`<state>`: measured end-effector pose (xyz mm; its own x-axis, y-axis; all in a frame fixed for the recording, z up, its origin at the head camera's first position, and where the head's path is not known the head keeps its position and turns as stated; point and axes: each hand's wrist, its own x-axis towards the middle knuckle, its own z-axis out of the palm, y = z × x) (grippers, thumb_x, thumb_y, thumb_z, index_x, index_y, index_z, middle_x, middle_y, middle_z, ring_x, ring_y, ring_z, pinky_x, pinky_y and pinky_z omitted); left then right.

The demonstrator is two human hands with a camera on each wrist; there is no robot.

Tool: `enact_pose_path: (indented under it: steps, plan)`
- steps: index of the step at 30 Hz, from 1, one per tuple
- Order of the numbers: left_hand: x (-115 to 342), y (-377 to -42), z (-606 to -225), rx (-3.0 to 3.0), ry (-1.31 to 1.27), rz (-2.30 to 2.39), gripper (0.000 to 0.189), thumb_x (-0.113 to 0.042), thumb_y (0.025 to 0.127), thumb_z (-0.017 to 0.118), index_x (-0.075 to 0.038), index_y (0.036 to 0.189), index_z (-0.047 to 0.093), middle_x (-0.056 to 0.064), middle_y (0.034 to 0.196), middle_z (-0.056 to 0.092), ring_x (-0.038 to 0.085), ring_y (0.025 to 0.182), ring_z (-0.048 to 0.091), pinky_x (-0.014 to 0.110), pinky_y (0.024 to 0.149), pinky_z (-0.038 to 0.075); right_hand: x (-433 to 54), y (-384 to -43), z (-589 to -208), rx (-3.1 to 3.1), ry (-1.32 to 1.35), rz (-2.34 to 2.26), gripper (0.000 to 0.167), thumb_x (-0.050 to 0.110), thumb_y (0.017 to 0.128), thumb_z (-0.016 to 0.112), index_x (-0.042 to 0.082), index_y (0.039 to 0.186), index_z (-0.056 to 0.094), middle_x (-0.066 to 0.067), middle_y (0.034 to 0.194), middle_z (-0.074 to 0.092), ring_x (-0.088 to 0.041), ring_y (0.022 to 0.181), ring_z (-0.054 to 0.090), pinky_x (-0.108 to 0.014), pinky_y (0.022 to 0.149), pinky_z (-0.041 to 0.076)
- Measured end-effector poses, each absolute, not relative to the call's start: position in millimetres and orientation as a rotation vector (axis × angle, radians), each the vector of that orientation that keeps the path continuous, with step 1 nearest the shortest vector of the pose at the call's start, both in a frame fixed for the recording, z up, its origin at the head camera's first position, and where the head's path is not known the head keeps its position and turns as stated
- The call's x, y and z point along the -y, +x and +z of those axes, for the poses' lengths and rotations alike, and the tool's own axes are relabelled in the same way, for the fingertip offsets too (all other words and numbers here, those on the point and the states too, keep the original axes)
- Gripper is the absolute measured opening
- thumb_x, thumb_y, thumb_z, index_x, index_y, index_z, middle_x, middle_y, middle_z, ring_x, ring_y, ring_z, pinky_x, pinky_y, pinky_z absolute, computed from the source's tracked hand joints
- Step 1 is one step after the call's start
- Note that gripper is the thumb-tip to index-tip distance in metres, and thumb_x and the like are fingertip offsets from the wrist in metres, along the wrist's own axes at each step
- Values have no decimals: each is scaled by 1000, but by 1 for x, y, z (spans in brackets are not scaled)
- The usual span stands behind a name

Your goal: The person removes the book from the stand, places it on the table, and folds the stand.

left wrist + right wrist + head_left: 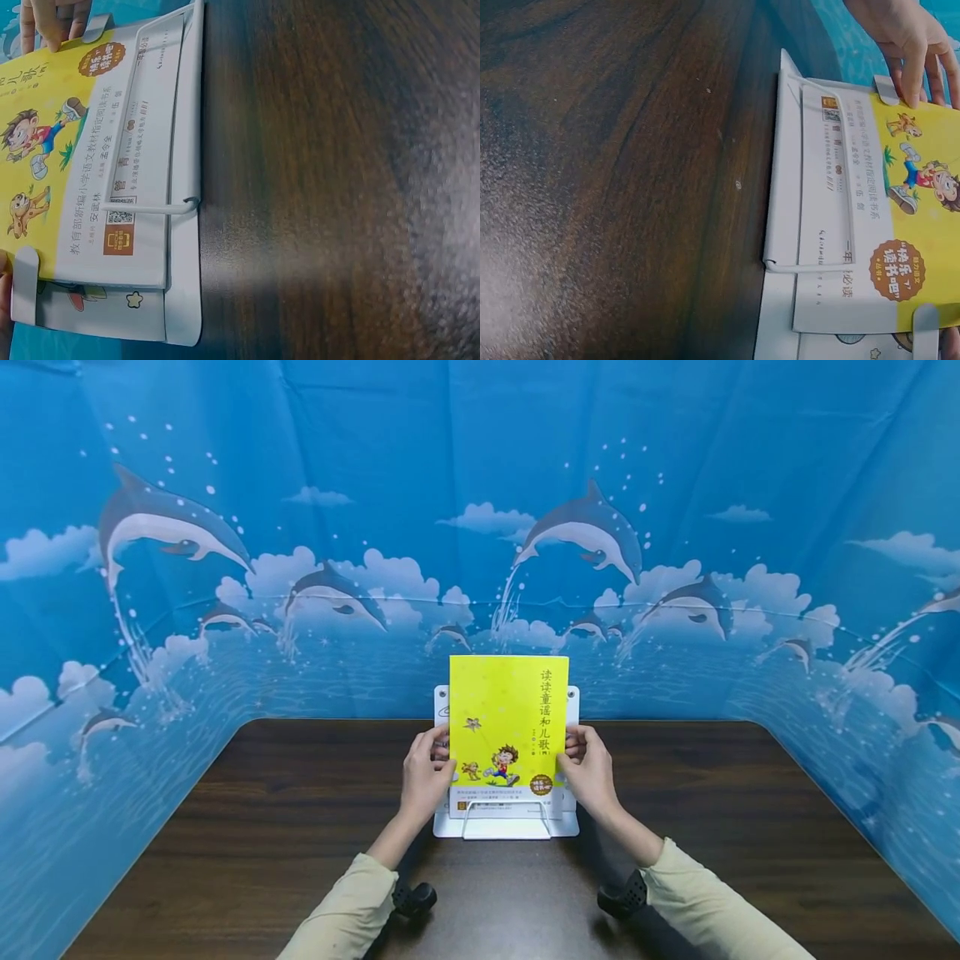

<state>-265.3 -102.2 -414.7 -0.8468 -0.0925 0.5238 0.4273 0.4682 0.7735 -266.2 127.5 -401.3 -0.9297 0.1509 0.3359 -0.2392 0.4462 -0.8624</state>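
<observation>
A yellow children's book (498, 718) with a cartoon boy and dog on its cover stands upright on a white book stand (442, 827). A white wire bar (506, 804) of the stand crosses the book's lower front. My left hand (426, 768) holds the book's left edge, thumb at the cover and fingers toward the back. At the opposite edge, my right hand (590, 770) grips it the same way. Metal side clips (26, 285) of the stand sit beside the book's edges in the wrist views. Most of the stand's back plate is hidden behind the book.
The stand rests on a dark wooden table (300, 793) near its back edge. Behind hangs a blue dolphin-print curtain (390, 485). Black wrist devices (412, 900) sit at both sleeve cuffs, low over the table.
</observation>
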Motion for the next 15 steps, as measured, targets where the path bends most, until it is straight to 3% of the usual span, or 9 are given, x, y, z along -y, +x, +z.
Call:
enact_pose_path:
  steps: [15]
  plan:
    - [104,-266,-417,2243,-303,-1359,49,11,75,65,-1,119,50,12,105,51,21,90,55,32,73,53,-129,-266,-405,2282,153,1512,38,-6,81,57,0,117,47,-13,99,54,-20,83,50,-13,65,41]
